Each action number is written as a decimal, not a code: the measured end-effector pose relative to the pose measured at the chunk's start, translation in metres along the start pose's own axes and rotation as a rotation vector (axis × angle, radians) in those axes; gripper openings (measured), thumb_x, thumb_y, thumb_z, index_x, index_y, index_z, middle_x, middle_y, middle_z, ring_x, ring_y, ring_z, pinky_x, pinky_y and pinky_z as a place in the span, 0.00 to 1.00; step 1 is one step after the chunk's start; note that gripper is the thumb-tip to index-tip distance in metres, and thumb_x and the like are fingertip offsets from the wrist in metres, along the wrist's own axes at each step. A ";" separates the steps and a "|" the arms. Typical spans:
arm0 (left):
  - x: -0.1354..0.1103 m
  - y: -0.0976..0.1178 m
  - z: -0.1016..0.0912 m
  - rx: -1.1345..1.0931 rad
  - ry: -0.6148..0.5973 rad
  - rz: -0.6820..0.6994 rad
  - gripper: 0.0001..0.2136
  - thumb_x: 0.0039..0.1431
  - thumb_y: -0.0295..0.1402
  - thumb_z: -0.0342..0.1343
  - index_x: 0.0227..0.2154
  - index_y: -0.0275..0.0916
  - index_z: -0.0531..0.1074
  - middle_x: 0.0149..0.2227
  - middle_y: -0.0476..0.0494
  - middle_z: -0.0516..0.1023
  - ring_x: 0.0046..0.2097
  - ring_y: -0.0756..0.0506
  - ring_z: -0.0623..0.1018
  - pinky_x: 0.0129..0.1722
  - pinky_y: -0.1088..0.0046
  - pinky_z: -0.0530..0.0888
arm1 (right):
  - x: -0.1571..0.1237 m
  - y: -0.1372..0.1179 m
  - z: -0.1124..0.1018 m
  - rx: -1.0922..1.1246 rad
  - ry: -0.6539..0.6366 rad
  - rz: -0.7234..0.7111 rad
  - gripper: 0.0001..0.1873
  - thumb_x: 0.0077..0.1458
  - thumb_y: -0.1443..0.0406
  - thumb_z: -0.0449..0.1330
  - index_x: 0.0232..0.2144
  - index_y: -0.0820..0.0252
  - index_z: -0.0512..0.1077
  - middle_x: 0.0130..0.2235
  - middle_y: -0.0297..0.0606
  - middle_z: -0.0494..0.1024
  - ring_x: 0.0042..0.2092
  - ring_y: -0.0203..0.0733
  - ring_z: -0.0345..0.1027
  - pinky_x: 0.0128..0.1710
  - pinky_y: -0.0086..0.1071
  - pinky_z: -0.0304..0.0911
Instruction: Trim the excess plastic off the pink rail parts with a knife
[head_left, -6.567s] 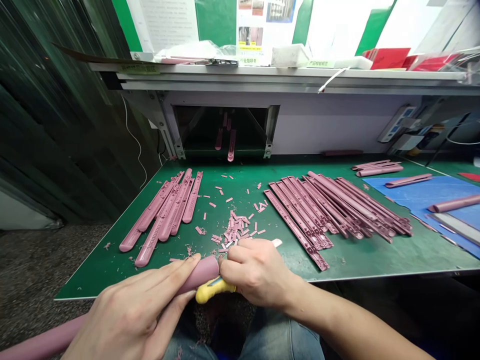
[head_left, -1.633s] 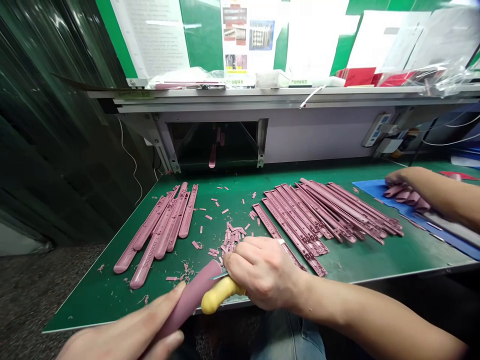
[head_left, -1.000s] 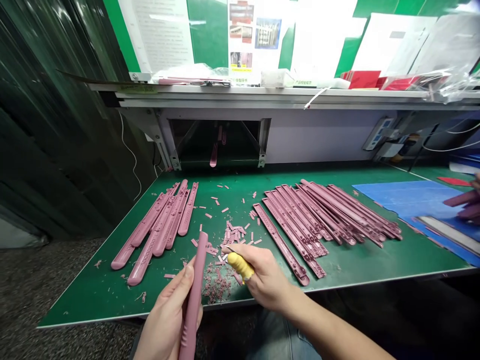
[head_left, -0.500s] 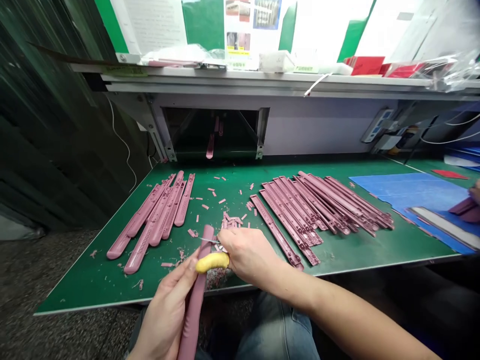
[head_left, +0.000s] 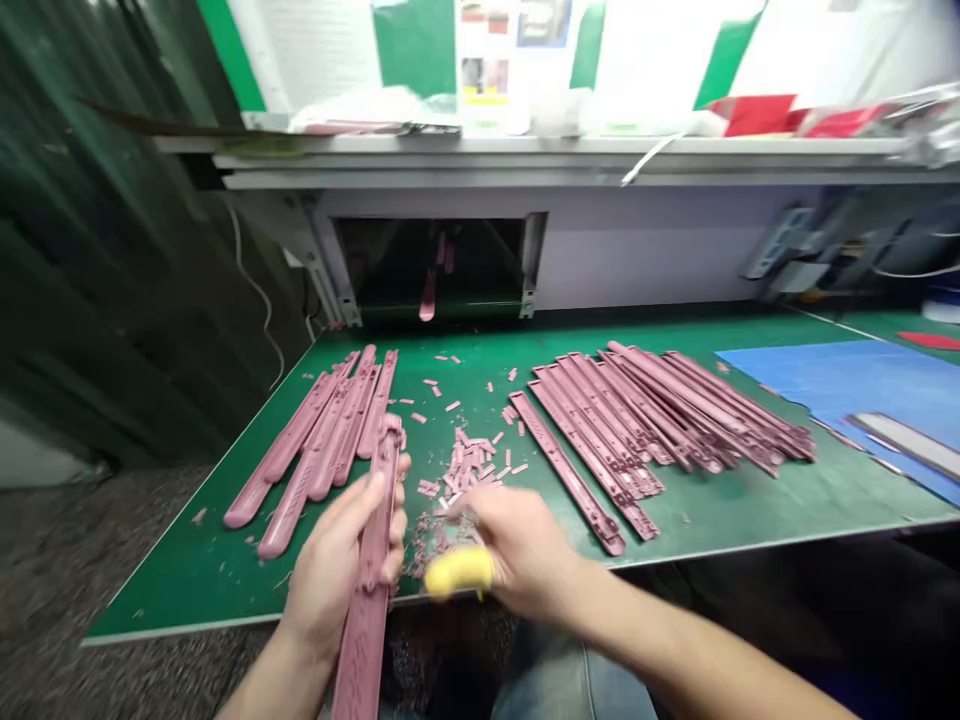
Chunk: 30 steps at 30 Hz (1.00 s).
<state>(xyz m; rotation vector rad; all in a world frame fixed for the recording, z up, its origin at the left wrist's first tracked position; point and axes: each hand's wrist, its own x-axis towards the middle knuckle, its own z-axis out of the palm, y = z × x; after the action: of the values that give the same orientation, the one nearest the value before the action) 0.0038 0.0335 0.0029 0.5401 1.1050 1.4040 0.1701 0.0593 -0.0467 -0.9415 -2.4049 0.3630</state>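
Observation:
My left hand (head_left: 346, 545) is closed round a long pink plastic strip (head_left: 369, 600), which points away from me with its far end near the left pile. My right hand (head_left: 517, 545), blurred by motion, grips a yellow-handled knife (head_left: 457, 572) just right of the strip, over the table's front edge. Small pink offcuts (head_left: 469, 465) lie scattered beyond both hands.
A green mat (head_left: 675, 510) covers the bench. One pile of pink strips (head_left: 322, 440) lies at left and a larger pile (head_left: 660, 415) at right. A blue sheet (head_left: 862, 385) sits far right. A chute opening (head_left: 435, 265) holds more strips under a shelf.
My left hand has pushed the strip forward toward the left pile and turned its ribbed side up. My right hand has drawn the knife back and away from it.

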 end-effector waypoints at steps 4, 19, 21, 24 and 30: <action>-0.016 -0.027 0.002 0.102 0.067 -0.079 0.21 0.50 0.42 0.63 0.47 0.42 0.71 0.20 0.56 0.67 0.14 0.57 0.61 0.09 0.85 0.60 | 0.052 0.020 -0.047 -0.068 0.032 0.056 0.22 0.54 0.48 0.60 0.37 0.60 0.70 0.31 0.34 0.76 0.31 0.37 0.67 0.28 0.27 0.51; 0.010 -0.014 0.011 -0.130 0.026 0.055 0.07 0.55 0.21 0.56 0.35 0.33 0.77 0.29 0.46 0.76 0.28 0.54 0.74 0.28 0.83 0.73 | 0.001 -0.027 -0.021 -0.133 -0.199 -0.202 0.19 0.58 0.49 0.56 0.30 0.59 0.65 0.27 0.34 0.73 0.24 0.38 0.65 0.21 0.29 0.39; 0.026 -0.005 0.011 -0.182 0.037 0.120 0.07 0.58 0.20 0.52 0.31 0.34 0.75 0.27 0.49 0.72 0.27 0.56 0.72 0.29 0.84 0.72 | -0.031 -0.050 -0.005 -0.094 -0.308 -0.295 0.16 0.55 0.52 0.60 0.29 0.58 0.65 0.25 0.33 0.73 0.23 0.39 0.64 0.19 0.30 0.40; 0.040 0.001 0.002 -0.215 0.046 0.135 0.08 0.59 0.20 0.49 0.30 0.34 0.73 0.27 0.50 0.69 0.27 0.56 0.71 0.28 0.84 0.72 | -0.061 -0.064 0.006 0.007 -0.484 -0.451 0.12 0.54 0.59 0.63 0.26 0.58 0.65 0.21 0.29 0.71 0.20 0.36 0.62 0.17 0.30 0.41; 0.013 -0.018 -0.006 -0.211 0.047 -0.011 0.08 0.59 0.23 0.53 0.40 0.34 0.73 0.32 0.48 0.69 0.24 0.58 0.70 0.15 0.88 0.65 | -0.002 -0.011 -0.022 0.107 -0.028 0.026 0.24 0.55 0.45 0.58 0.37 0.60 0.70 0.32 0.37 0.77 0.31 0.39 0.70 0.29 0.28 0.57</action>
<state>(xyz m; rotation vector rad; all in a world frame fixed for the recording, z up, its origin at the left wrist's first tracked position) 0.0054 0.0416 -0.0185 0.3503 0.9805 1.5089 0.1777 0.0509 -0.0250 -0.9259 -2.3746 0.5130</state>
